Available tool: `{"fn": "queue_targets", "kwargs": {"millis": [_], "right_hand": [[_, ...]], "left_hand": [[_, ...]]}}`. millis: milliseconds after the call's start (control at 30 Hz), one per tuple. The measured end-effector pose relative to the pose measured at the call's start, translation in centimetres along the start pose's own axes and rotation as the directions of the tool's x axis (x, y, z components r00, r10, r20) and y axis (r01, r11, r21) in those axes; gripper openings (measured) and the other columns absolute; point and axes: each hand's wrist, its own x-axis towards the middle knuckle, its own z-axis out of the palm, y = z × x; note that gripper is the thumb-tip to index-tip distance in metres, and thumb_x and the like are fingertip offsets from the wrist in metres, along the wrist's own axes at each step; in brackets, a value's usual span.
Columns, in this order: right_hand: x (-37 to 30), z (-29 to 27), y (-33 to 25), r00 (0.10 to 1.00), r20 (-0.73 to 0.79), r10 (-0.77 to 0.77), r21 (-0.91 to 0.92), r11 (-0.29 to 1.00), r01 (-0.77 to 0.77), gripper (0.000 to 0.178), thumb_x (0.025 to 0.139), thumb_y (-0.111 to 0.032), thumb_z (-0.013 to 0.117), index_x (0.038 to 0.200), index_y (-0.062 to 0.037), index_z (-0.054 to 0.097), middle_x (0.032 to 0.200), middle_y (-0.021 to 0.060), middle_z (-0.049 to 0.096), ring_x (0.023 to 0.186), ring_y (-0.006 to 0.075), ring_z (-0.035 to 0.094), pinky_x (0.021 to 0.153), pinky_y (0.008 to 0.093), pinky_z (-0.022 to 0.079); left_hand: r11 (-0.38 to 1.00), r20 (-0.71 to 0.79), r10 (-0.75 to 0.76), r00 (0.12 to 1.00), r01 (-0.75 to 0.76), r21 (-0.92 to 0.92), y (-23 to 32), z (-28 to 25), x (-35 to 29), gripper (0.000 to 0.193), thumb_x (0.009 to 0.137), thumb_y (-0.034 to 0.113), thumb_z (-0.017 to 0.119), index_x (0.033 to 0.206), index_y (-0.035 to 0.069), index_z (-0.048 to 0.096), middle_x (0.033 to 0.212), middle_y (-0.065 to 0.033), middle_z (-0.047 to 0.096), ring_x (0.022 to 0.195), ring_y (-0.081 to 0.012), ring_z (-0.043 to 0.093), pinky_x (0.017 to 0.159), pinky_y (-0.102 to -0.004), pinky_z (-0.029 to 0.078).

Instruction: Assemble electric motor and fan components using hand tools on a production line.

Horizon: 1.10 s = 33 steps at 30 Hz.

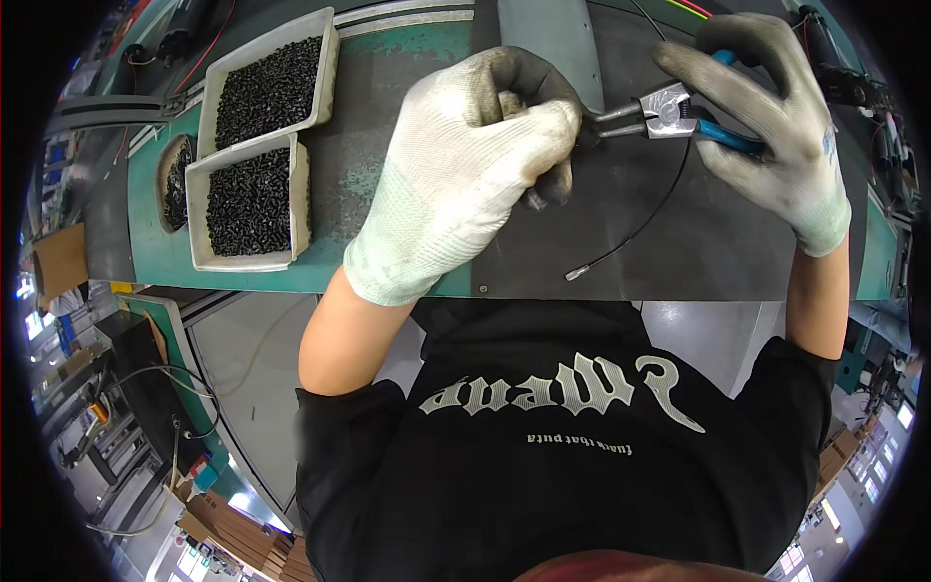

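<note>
My right hand (776,116), in a whitish glove with grey fingers, holds pliers (669,112) with blue handles and a silver head. The handles are spread apart in its grip. The two narrow jaw tips point left and meet the fingertips of my left hand (475,155). That hand, gloved too, is closed in a pinch. A small dark piece seems to be between its fingers and the jaw tips, but the fingers hide most of it. A thin black cable (655,213) runs down from behind the pliers and ends in a small silver connector (578,273) over the dark mat.
Two white bins (302,199) full of small black pieces stand at the left. Beside them, a round opening (175,184) in the tabletop holds more pieces. A grey-green metal housing (553,44) rises behind my hands. The table's front edge (621,299) runs close to my body.
</note>
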Motion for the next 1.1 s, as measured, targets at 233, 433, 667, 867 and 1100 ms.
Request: {"fn": "queue_targets", "kwargs": {"millis": [233,433,667,867,1100], "right_hand": [[1.6,2.4,3.5,0.713,-0.592,0.376,0.218,0.926,-0.307,0.030,0.070,-0.003,0.071,0.100,0.0023,0.068,0.094,0.0172,0.066,0.080,0.0293,0.065,0.072,0.0356,0.054],[1.6,11.9,12.2,0.644,0.397,0.654,0.890,-0.103,-0.444,0.024,0.092,-0.032,0.061,0.090,-0.0087,0.066,0.065,-0.0016,0.056,0.056,0.0102,0.055,0.051,0.0234,0.043],[1.1,16.2,7.0,0.610,0.532,0.587,0.786,-0.610,-0.098,0.018,0.093,-0.022,0.055,0.096,-0.0056,0.061,0.077,0.0065,0.065,0.062,0.0184,0.065,0.060,0.0331,0.057],[-2.1,6.9,3.0,0.743,0.111,0.660,0.993,-0.110,-0.051,0.039,0.080,-0.028,0.065,0.106,-0.0001,0.059,0.079,0.0021,0.054,0.064,0.0125,0.053,0.065,0.0310,0.048],[-3.5,-1.0,1.7,0.918,-0.116,0.380,0.679,0.704,-0.206,0.046,0.075,-0.012,0.058,0.117,0.0060,0.061,0.099,0.0111,0.063,0.091,0.0197,0.061,0.076,0.0308,0.049]], "left_hand": [[0.960,0.133,0.129,0.983,-0.089,-0.267,3.3,-1.1,6.0,0.025,0.095,0.011,0.062,0.115,-0.004,0.061,0.094,-0.0108,0.067,0.074,-0.0116,0.064,0.063,-0.0230,0.051],[0.621,-0.300,0.463,0.834,-0.064,0.781,-2.3,-3.8,16.3,0.065,0.091,0.051,0.056,0.109,-0.011,0.060,0.113,-0.0344,0.062,0.113,-0.0479,0.057,0.101,-0.0492,0.043],[0.705,-0.289,0.180,0.940,0.081,0.705,-1.3,-1.5,15.7,0.084,0.088,0.063,0.055,0.124,-0.012,0.058,0.127,-0.0330,0.059,0.122,-0.0432,0.056,0.105,-0.0441,0.042],[0.658,-0.179,0.565,0.805,-0.310,0.686,2.7,1.9,7.9,0.063,0.075,0.034,0.082,0.115,-0.007,0.057,0.109,-0.0207,0.064,0.103,-0.0293,0.063,0.091,-0.0369,0.050],[0.694,0.108,0.673,0.732,-0.675,0.252,2.0,0.6,3.6,0.076,0.059,0.016,0.082,0.125,-0.004,0.051,0.117,-0.0141,0.060,0.107,-0.0224,0.061,0.097,-0.0348,0.050]]}}
